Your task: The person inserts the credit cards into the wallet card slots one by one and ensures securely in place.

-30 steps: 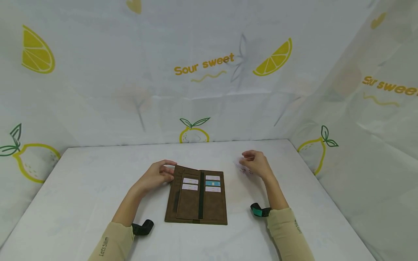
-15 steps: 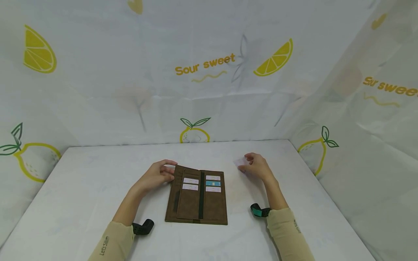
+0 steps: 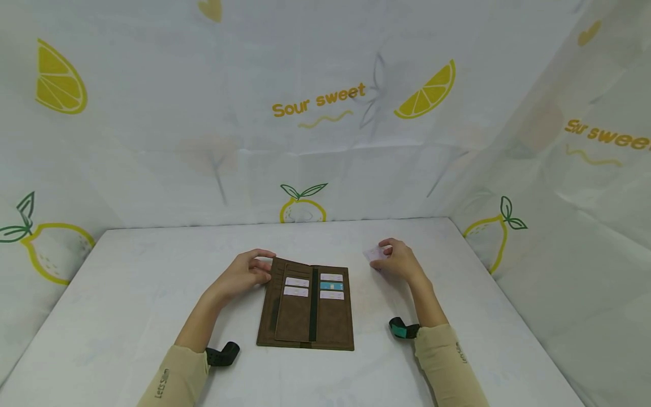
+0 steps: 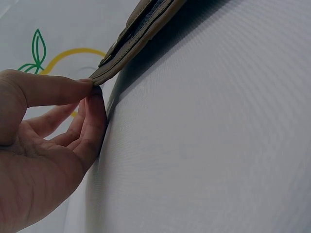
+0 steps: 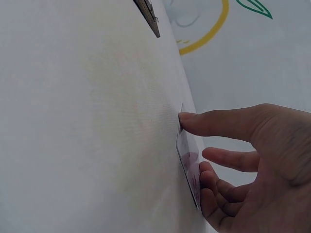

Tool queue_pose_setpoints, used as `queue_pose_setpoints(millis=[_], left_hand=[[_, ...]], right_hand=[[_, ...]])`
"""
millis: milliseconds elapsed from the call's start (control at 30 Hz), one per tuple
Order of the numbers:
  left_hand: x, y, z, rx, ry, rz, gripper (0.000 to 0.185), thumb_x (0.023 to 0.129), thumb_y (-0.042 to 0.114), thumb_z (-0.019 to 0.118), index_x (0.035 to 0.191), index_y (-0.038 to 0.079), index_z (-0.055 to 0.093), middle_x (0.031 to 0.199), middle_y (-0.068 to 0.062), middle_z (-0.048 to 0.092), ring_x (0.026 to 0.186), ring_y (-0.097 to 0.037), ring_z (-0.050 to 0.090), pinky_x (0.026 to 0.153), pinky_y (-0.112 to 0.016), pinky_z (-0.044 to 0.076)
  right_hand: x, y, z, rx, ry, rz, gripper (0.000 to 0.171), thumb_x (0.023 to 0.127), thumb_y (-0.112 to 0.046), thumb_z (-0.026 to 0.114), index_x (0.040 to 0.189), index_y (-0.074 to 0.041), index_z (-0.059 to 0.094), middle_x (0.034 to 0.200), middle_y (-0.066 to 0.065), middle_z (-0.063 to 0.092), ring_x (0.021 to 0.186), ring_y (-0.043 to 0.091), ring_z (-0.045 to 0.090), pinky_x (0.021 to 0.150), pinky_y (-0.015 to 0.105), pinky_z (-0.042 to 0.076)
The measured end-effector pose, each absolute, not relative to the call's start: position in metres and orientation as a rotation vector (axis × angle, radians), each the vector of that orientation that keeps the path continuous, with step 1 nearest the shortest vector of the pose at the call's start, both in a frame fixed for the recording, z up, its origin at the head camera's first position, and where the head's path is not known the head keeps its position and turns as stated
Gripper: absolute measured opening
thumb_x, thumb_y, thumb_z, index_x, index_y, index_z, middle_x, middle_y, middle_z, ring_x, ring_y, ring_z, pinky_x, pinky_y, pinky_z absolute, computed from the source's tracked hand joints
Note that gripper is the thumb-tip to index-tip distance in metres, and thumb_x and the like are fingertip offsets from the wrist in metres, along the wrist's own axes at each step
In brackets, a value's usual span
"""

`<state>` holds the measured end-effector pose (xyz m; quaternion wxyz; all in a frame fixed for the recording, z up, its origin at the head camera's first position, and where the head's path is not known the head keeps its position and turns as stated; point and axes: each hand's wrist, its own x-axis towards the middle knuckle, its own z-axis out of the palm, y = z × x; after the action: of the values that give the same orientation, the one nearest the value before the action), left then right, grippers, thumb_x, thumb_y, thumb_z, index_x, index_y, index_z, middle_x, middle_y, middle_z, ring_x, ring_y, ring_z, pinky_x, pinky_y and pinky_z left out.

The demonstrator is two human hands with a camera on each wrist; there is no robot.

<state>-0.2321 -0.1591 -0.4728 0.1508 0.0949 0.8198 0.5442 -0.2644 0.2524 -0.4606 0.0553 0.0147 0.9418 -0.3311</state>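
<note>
A brown wallet lies spread on the table, its left flap slightly raised. My left hand pinches the upper left corner of that flap; in the left wrist view the thumb presses on the wallet edge with fingertips beneath. Two pale cards show in the left panel's slots. On the right panel a blue card sits between two pale ones. Beyond the wallet to the right, my right hand holds a pale printed card by its edges, between thumb and fingers, tilted close to the tabletop.
A white cloth covers the table, and a lemon-print sheet hangs behind and at the sides. Each wrist wears a black camera mount, the left mount and the right mount.
The right hand's fingers have come down around the pale card and now grip it; the card has shifted and tilted a little. Left hand and wallet stay the same.
</note>
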Motion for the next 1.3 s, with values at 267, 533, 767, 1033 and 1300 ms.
queue_pose_setpoints(millis=[267, 533, 767, 1033, 1300], left_hand=[[-0.2312, -0.1605, -0.4730, 0.260, 2.355, 1.562, 0.051, 0.098, 0.003, 0.068, 0.148, 0.005, 0.059, 0.124, -0.020, 0.071, 0.101, -0.019, 0.067, 0.088, -0.031, 0.052], [-0.2316, -0.1611, -0.4734, 0.270, 2.359, 1.564, 0.051, 0.098, 0.001, 0.067, 0.148, 0.004, 0.059, 0.123, -0.021, 0.071, 0.101, -0.019, 0.068, 0.087, -0.031, 0.053], [-0.2334, -0.1594, -0.4731, 0.277, 2.357, 1.565, 0.050, 0.098, 0.001, 0.067, 0.148, 0.004, 0.059, 0.123, -0.020, 0.071, 0.101, -0.019, 0.068, 0.088, -0.031, 0.053], [-0.2335, -0.1572, -0.4720, 0.267, 2.342, 1.574, 0.050, 0.099, -0.001, 0.065, 0.149, 0.003, 0.058, 0.123, -0.020, 0.070, 0.101, -0.018, 0.071, 0.090, -0.031, 0.055], [-0.2332, -0.1580, -0.4731, 0.257, 2.360, 1.566, 0.050, 0.098, -0.001, 0.066, 0.148, 0.003, 0.059, 0.123, -0.020, 0.071, 0.102, -0.018, 0.070, 0.089, -0.030, 0.054]], right_hand=[[-0.2663, 0.2545, -0.4579, 0.005, 2.820, -0.983, 0.068, 0.091, -0.023, 0.085, 0.147, 0.005, 0.057, 0.133, 0.031, 0.064, 0.114, 0.038, 0.062, 0.095, 0.051, 0.054], [-0.2665, 0.2553, -0.4581, -0.032, 2.814, -1.039, 0.062, 0.092, -0.020, 0.083, 0.144, 0.003, 0.057, 0.130, 0.029, 0.063, 0.111, 0.036, 0.062, 0.091, 0.046, 0.054], [-0.2679, 0.2593, -0.4606, -0.076, 2.791, -1.152, 0.045, 0.100, -0.013, 0.070, 0.140, 0.004, 0.059, 0.129, 0.030, 0.067, 0.109, 0.035, 0.068, 0.085, 0.040, 0.057], [-0.2664, 0.2585, -0.4579, -0.060, 2.743, -1.309, 0.038, 0.102, -0.009, 0.063, 0.139, 0.002, 0.062, 0.119, 0.025, 0.071, 0.095, 0.022, 0.064, 0.076, 0.029, 0.051], [-0.2690, 0.2581, -0.4557, -0.028, 2.684, -1.478, 0.040, 0.102, -0.006, 0.065, 0.140, 0.005, 0.062, 0.100, 0.012, 0.071, 0.069, 0.006, 0.049, 0.060, 0.023, 0.043]])
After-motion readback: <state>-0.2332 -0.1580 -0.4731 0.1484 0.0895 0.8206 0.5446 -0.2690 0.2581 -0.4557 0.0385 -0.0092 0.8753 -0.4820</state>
